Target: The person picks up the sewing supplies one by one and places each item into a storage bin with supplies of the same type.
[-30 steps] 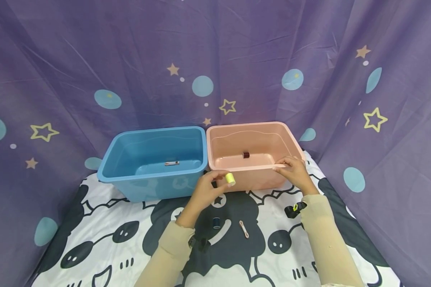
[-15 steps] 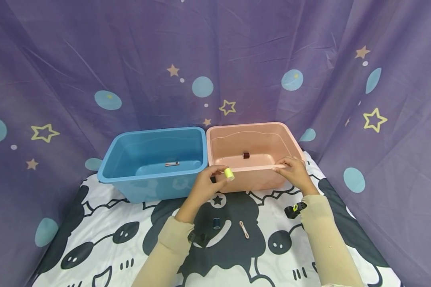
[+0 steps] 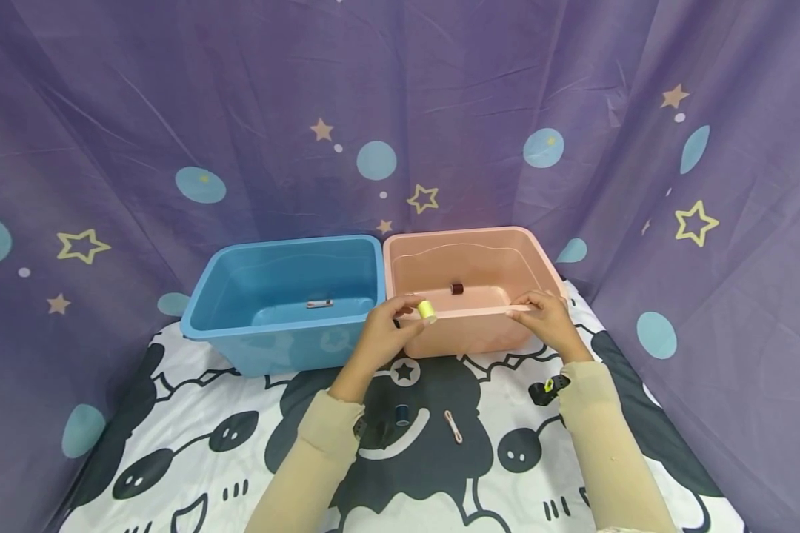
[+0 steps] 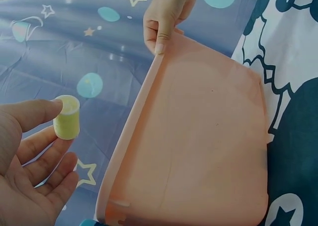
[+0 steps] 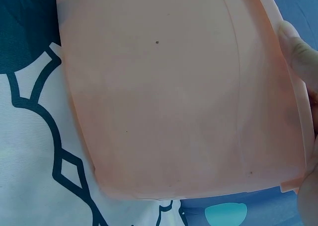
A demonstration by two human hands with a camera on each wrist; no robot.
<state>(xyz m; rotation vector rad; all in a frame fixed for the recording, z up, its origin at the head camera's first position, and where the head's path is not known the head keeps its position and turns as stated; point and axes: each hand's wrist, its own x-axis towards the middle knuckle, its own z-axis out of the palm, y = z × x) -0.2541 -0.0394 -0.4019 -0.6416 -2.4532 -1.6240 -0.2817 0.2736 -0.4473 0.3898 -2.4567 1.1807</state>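
Observation:
Between thumb and fingertips, my left hand (image 3: 381,332) pinches a small yellow thread spool (image 3: 427,311) at the near rim of the pink bin (image 3: 473,333). The left wrist view shows the yellow spool (image 4: 66,117) held at its two ends. My right hand (image 3: 548,320) grips the bin's near rim toward the right corner, thumb outside. That thumb (image 5: 298,52) lies along the rim in the right wrist view. A dark red spool (image 3: 457,289) lies on the pink bin's floor.
Left of the pink bin stands a blue bin (image 3: 287,348) with a small pale bundle (image 3: 319,303) inside. On the patterned cloth lie a dark blue spool (image 3: 402,414) and a pale pink thread bundle (image 3: 452,427). A purple curtain (image 3: 253,111) hangs behind.
My left hand has risen with the yellow spool, from in front of the pink bin's wall up to its rim. The right hand stays on the rim.

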